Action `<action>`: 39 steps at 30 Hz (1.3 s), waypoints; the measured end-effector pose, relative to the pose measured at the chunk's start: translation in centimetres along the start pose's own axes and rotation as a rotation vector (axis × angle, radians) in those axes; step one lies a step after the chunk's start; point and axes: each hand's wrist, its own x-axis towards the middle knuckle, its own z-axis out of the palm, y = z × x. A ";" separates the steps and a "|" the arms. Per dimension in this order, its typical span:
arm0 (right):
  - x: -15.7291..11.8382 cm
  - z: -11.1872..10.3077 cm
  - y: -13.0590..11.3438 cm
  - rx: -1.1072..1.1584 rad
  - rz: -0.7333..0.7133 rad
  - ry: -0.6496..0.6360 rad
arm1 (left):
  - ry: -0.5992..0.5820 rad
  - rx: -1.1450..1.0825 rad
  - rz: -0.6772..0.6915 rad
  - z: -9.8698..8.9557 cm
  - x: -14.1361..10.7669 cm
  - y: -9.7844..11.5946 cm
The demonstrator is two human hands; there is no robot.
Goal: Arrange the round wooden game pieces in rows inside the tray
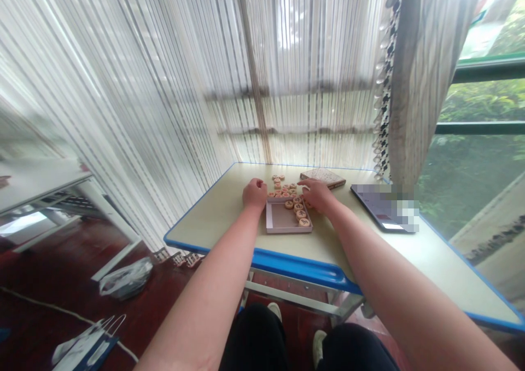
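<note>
A shallow open box (281, 230) lies on the desk, with several round wooden pieces (301, 214) along its right side and one near its top edge. More loose round pieces (278, 186) are on the desk just beyond the box. My left hand (255, 192) rests at the box's upper left corner with its fingers curled in; whether anything is inside them is hidden. Over the pieces at the box's upper right corner is my right hand (315, 192), fingers apart and pointing left, the index finger stretched out. Some pieces are partly covered by it.
A patterned box lid (324, 177) lies behind my right hand. Farther right is a dark tablet (379, 209), partly pixelated. The pale desk (205, 218) has a blue rim. Striped curtains hang behind it. Bags (126, 278) lie on the red floor at left.
</note>
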 end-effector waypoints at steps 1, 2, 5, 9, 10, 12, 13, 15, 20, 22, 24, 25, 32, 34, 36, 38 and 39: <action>0.3 0.5 0.3 0.032 -0.027 0.005 | -0.006 0.003 -0.020 0.0 0.0 0.0; 0.7 1.0 0.5 0.050 -0.055 -0.001 | -0.009 0.006 -0.034 0.0 0.1 0.0; 1.4 1.9 1.0 0.036 -0.107 -0.076 | -0.006 0.015 -0.044 0.0 0.2 0.0; 1.3 1.7 1.0 -0.083 -0.128 -0.126 | -0.005 0.010 -0.041 0.1 0.2 0.0; 1.2 1.5 0.9 -0.108 -0.117 -0.117 | -0.005 0.008 -0.040 0.0 0.2 0.0; 1.0 1.1 0.8 -0.138 -0.078 -0.113 | -0.001 0.006 -0.035 0.1 0.2 0.0; 1.0 1.0 0.8 -0.145 -0.058 -0.114 | 0.002 0.004 -0.033 0.1 0.2 0.0; 0.9 0.8 0.7 -0.148 -0.024 -0.103 | 0.008 0.000 -0.030 0.1 0.2 -0.1; 0.9 0.9 0.7 -0.116 -0.002 -0.047 | 0.006 -0.003 -0.035 -0.1 0.1 0.1; 0.9 1.1 0.9 -0.059 0.012 -0.047 | 0.000 0.000 -0.034 -0.1 0.0 0.1; 1.0 1.2 1.1 -0.009 0.042 -0.077 | -0.003 -0.006 -0.029 -0.1 0.1 0.1; 1.0 1.2 1.2 0.001 0.057 -0.098 | -0.002 -0.011 -0.024 -0.1 0.1 0.1; 1.1 0.6 1.2 -0.127 0.042 -0.156 | 0.062 -0.035 -0.017 0.0 0.2 0.0; 1.1 0.3 1.0 -0.148 0.043 -0.146 | 0.070 -0.037 -0.018 0.0 0.1 0.0; 1.0 0.2 1.0 -0.158 0.063 -0.131 | 0.070 -0.036 -0.019 -0.1 0.1 0.0; 1.0 0.3 1.1 -0.146 0.063 -0.110 | 0.074 -0.032 -0.025 -0.1 0.1 0.0; 1.0 0.4 1.1 -0.131 0.043 -0.102 | 0.078 -0.030 -0.026 -0.2 0.1 0.0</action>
